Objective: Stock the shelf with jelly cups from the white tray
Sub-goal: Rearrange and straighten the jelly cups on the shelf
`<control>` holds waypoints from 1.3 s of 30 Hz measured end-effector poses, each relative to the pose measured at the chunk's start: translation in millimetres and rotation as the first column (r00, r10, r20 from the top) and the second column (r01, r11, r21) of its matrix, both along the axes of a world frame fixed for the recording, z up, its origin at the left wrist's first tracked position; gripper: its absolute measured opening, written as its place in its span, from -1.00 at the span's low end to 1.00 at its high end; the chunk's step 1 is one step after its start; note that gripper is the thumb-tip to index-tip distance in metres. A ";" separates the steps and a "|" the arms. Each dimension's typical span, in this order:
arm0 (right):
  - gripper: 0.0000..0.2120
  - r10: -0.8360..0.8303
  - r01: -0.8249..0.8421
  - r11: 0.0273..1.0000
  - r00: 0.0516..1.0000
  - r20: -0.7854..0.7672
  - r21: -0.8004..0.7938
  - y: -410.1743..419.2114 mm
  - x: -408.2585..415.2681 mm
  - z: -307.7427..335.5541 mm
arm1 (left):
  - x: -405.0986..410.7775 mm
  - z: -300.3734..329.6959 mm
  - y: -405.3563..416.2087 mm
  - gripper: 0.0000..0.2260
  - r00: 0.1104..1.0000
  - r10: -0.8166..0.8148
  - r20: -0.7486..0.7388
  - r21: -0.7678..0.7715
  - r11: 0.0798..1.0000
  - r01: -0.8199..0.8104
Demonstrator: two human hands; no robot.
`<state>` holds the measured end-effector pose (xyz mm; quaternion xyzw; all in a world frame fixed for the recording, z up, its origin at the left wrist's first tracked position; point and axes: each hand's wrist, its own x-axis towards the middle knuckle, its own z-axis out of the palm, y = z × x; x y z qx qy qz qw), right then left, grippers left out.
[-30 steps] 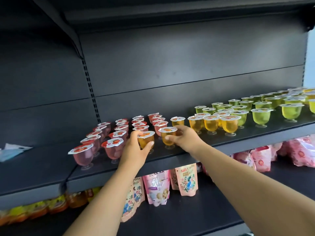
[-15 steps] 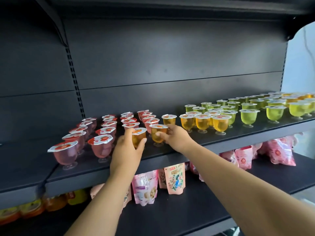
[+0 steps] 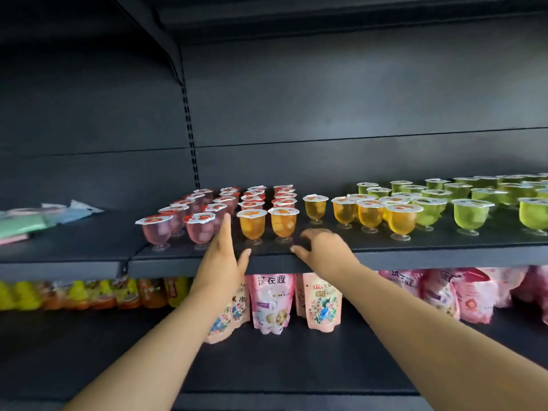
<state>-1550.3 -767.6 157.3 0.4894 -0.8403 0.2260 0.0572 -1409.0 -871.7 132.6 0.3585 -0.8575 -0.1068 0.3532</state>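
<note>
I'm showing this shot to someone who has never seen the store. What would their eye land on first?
Probably the colour band of jelly cups along the dark shelf: pink cups at left, orange cups in the middle, green cups at right. Next, the two bare arms reaching in, the left hand and right hand open just in front of two orange cups at the shelf's front edge.

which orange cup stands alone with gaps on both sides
The orange cup set back behind the right hand. The front pair stands side by side to its left, the other orange cups cluster to its right.
</note>
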 end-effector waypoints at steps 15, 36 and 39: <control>-0.59 -0.014 0.017 0.999 0.996 -0.092 0.034 119.1 -41.3 7.1 | -27.9 24.2 102.7 -0.60 0.971 -0.086 0.221 -0.062 0.993 0.102; -0.64 -0.028 0.031 0.999 0.981 -0.193 0.010 319.0 -223.6 5.1 | -168.8 12.2 264.8 -0.70 0.954 0.028 0.299 -0.212 0.976 0.038; -0.62 0.005 -0.006 1.000 0.983 -0.186 -0.009 340.4 -257.5 16.9 | -203.9 27.6 295.5 -0.71 0.955 0.039 0.293 -0.216 0.976 0.027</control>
